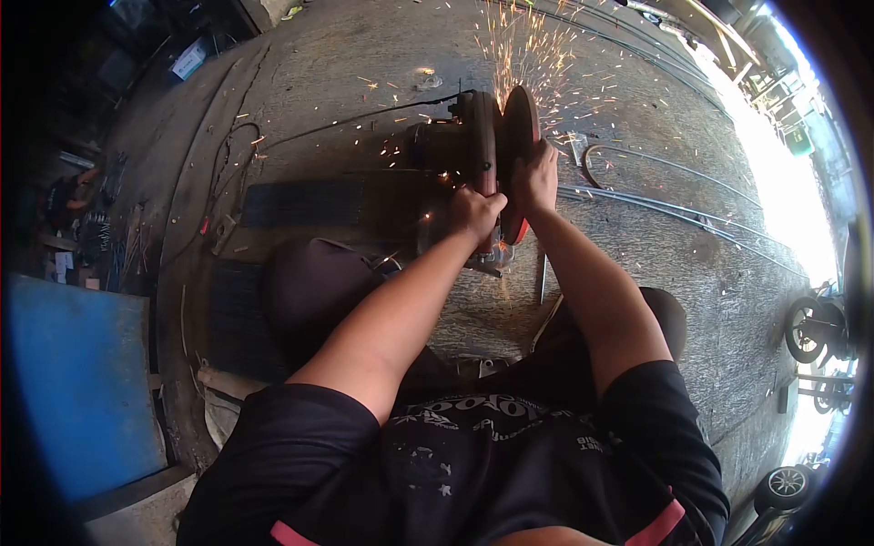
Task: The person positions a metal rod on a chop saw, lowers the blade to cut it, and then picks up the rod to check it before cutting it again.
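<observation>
A cut-off saw stands on the floor in front of my knees, its motor to the left and a round red part, disc or guard, on its right side. My left hand is closed round the near end of the saw's dark handle. Against the face of the red part lies my right hand, fingers together and partly curled; their tips are hard to see. Orange sparks spray away from the far side of the saw. Its base and the cutting point are mostly hidden.
Long thin metal rods run across the floor to the right of the saw. A dark cable trails left from it. A blue panel stands at the left, and a motorcycle wheel shows at the right. Another person is at far left.
</observation>
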`<state>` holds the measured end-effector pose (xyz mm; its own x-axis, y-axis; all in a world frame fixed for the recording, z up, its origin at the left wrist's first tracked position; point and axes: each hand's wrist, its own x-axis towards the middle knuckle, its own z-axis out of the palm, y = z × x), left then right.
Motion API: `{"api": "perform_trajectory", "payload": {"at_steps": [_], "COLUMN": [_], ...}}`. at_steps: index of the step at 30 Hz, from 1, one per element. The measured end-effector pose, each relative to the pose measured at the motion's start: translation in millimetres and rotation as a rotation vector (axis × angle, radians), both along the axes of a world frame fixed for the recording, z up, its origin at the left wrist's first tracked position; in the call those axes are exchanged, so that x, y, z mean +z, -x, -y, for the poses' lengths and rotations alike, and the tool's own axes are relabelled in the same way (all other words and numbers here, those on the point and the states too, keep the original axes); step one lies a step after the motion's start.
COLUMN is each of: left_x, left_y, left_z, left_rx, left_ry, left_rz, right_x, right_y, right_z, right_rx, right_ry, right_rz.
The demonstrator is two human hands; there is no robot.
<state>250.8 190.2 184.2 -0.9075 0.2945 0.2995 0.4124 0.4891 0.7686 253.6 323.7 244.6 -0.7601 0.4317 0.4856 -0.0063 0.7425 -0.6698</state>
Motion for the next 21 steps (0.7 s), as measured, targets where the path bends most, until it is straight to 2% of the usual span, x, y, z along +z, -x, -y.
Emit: {"api": "perform_trajectory", "payload": {"at_steps": [1,5,8,10,13,17,20,21], "left_x": [3.5,20.1,29.9,29.1,47.9,46.7,32.9,43.9], "left_y": [-2.2,-8.7,-12.5,-10.3,-20.4,-20.2,-14.2,-16.6], "left_z": [-0.5,-1.8,-0.3,1.2,2.2,4.9,4.5,6.2], "left_rx": [0.012,0.064,0.089,0.08,0.12,0.108,0.082,0.082], "left_ry": [-0.169,-0.226,-0.275,-0.074,-0.183,-0.164,-0.062,0.076], "left_rz": [0.107,0.14,0.264,0.146,0.254,0.357,0.282,0.247], "right_x": [0.7,0.3,2.3,0.6,-2.1,-4.8,1.3,0.2], "right_y": [-0.3,-0.2,-2.1,-1.6,-1.7,-1.9,-3.4,-2.9], "right_z": [-0.3,0.1,1.7,1.1,0.3,0.7,0.9,0.2], "right_rx": [0.011,0.002,0.004,0.004,0.013,0.014,-0.002,0.01], "right_ry": [0.016,0.003,0.019,-0.02,-0.009,-0.007,0.003,-0.02], "right_rz": [0.024,0.019,0.037,-0.028,-0.008,-0.011,0.045,0.057]}}
